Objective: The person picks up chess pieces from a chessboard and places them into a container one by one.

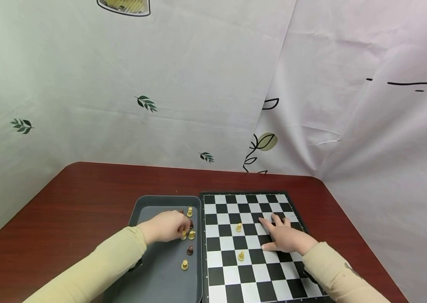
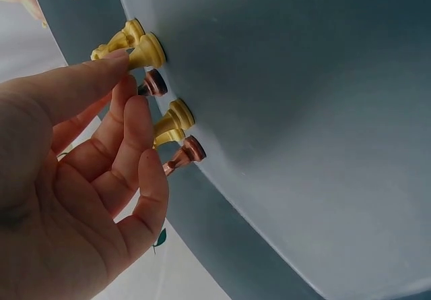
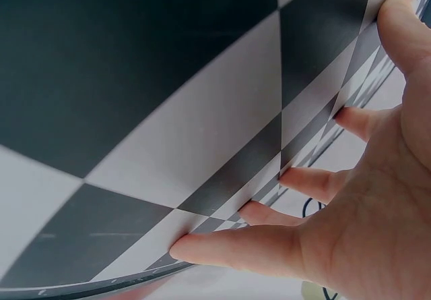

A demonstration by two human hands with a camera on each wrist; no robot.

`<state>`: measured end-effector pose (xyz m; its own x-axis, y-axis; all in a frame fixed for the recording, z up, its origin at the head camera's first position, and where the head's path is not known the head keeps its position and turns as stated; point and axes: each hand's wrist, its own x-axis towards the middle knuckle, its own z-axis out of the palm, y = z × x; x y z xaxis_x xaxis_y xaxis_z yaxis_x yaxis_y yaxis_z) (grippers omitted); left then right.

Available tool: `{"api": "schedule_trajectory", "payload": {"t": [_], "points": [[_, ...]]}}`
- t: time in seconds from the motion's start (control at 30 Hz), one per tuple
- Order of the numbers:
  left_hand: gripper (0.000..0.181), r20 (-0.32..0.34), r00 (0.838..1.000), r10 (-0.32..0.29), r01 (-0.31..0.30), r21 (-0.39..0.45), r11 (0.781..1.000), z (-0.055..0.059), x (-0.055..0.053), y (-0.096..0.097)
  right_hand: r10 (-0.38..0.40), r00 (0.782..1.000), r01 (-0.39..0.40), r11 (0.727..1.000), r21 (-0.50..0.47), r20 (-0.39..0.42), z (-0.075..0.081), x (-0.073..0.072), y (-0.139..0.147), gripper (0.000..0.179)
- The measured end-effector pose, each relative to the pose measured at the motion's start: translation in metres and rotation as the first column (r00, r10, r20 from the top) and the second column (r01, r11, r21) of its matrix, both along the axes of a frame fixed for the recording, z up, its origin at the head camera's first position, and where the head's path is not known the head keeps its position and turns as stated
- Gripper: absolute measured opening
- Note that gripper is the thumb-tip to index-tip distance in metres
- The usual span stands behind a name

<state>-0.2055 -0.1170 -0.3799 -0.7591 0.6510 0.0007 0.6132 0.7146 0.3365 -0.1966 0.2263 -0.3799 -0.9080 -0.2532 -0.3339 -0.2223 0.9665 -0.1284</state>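
My left hand (image 1: 168,226) reaches into the grey tray (image 1: 142,203). Its thumb and fingers pinch a yellow chess piece (image 2: 149,52), whose upper part the thumb hides in the left wrist view. Close around these fingers stand other yellow and brown pieces, among them a brown piece (image 2: 190,149) and a yellow one (image 2: 176,116). On the black-and-white chessboard (image 1: 231,275), my right hand (image 1: 285,236) rests with spread fingers (image 3: 236,246), their tips touching the squares. Two yellow pieces, one farther (image 1: 238,227) and one nearer (image 1: 241,256), stand on the board left of it.
The tray lies directly against the board's left edge on a reddish-brown table (image 1: 73,210). Nearer in the tray stand a brown piece (image 1: 190,250) and a yellow piece (image 1: 185,264). A white patterned cloth (image 1: 183,84) hangs behind the table and along its right side.
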Motion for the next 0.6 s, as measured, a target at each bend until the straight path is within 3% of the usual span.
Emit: {"api": "schedule_trajectory", "payload": {"t": [0.6], "points": [[0.013, -0.001, 1.0, 0.011, -0.011, -0.003, 1.0, -0.0026, -0.0015, -0.0042, -0.005, 1.0, 0.005, 1.0, -0.012, 0.004, -0.0007, 0.0003, -0.0002, 0.08]]}}
